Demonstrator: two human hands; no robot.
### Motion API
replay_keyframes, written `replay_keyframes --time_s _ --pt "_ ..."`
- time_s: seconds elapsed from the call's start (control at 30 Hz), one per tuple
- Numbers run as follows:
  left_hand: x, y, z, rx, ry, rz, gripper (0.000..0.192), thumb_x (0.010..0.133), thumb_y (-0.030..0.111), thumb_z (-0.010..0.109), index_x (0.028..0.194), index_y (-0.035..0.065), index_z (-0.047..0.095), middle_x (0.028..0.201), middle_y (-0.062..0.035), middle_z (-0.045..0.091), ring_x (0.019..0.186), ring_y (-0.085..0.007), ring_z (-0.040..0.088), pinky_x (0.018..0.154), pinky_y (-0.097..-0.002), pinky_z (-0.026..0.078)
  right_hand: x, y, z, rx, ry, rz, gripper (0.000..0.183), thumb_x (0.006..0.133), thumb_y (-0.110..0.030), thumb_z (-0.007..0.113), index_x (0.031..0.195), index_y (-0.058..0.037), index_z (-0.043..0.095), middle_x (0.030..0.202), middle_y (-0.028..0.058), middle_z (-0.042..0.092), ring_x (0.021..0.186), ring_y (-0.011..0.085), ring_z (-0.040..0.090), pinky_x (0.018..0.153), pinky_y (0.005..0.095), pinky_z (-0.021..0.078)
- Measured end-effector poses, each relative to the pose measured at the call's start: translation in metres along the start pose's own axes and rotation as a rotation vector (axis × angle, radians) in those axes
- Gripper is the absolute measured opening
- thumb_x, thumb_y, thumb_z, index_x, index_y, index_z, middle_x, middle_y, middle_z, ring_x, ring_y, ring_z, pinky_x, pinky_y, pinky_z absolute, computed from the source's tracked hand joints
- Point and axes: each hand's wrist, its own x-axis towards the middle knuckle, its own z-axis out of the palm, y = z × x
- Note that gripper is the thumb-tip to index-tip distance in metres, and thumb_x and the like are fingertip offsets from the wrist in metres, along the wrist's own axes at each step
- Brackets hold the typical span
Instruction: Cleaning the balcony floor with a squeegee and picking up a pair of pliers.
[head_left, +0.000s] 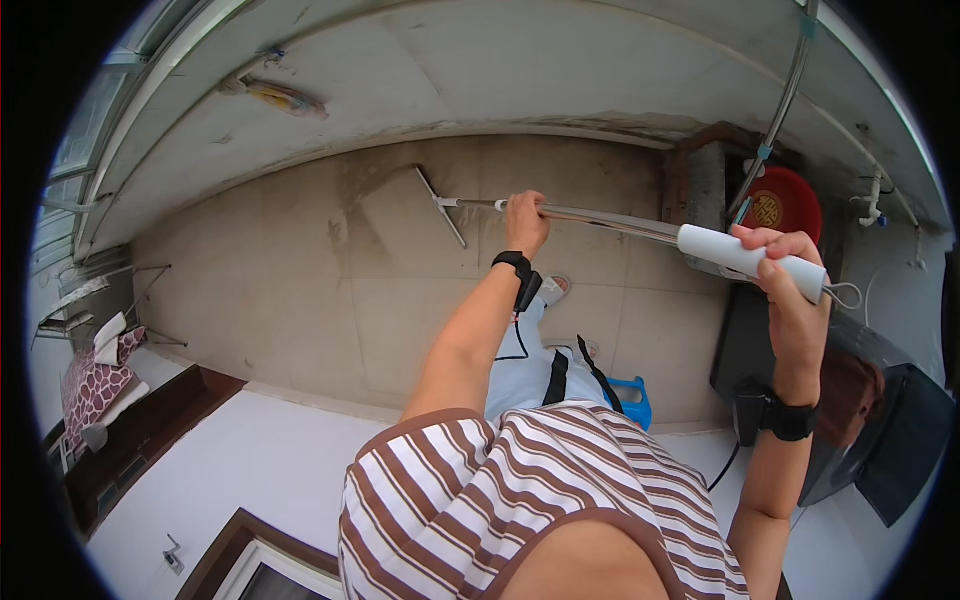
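Both my hands grip a long floor squeegee with a metal pole (615, 220). My left hand (526, 223) wraps around the lower pole, near its white joint. Higher up, my right hand (793, 289) holds the white handle grip (720, 251), which ends in a hanging loop (847, 295). The thin squeegee head (450, 221) rests against the beige tiled floor (420, 315), to the left of my left hand. Dark wet-looking patches (367, 202) mark the tiles around and beyond the head.
A red basin (795, 202) sits in a grey sink (701, 195) at the right, beside a vertical metal pole (784, 105). A blue plastic stool (634, 401) stands close behind my legs. A metal rack (154, 292) is at the far left. The white wall (525, 82) bounds the floor ahead.
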Motion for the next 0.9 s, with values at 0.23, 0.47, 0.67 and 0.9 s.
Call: replay_keyframes --time_s 0.23,0.47,0.67,0.9 --pt "-0.016 0.079 0.047 -0.163 -0.097 0.110 0.019 0.065 -0.002 0.057 0.082 0.0043 0.051 0.087 -0.0130 0.053 0.096 -0.0334 0.043 0.083 -0.0398 0.037 -0.047 -0.030 -0.054 -0.092 0.171 0.005 0.008 0.077 -0.003 0.050 0.084 -0.0061 0.047 0.094 0.0109 0.057 0.103 0.0275 0.050 0.084 0.0303 0.0388" --pt "-0.040 0.129 0.090 -0.203 -0.272 0.147 0.014 0.069 0.000 0.055 0.081 0.0061 0.052 0.088 -0.0136 0.052 0.101 -0.0355 0.041 0.085 -0.0421 0.036 -0.104 -0.023 -0.099 -0.081 0.379 0.003 0.006 0.079 -0.005 0.048 0.083 -0.0077 0.047 0.094 0.0110 0.056 0.105 0.0277 0.049 0.072 0.0231 0.0417" --pt "-0.063 0.157 0.111 -0.176 -0.501 0.270 0.010 0.072 0.004 0.055 0.081 0.0066 0.053 0.086 -0.0123 0.051 0.097 -0.0317 0.043 0.080 -0.0394 0.039 -0.154 -0.015 -0.111 -0.142 0.631 0.016 0.007 0.078 -0.013 0.053 0.082 -0.0084 0.048 0.094 0.0117 0.056 0.102 0.0289 0.052 0.069 0.0248 0.0479" --pt "-0.091 0.180 0.128 -0.061 -0.679 0.393 0.010 0.072 0.006 0.055 0.082 0.0070 0.055 0.085 -0.0108 0.053 0.095 -0.0295 0.045 0.078 -0.0375 0.041 -0.213 0.000 -0.116 -0.069 0.835 0.026 0.006 0.079 -0.010 0.051 0.084 -0.0071 0.049 0.093 0.0130 0.057 0.101 0.0299 0.053 0.074 0.0281 0.0516"
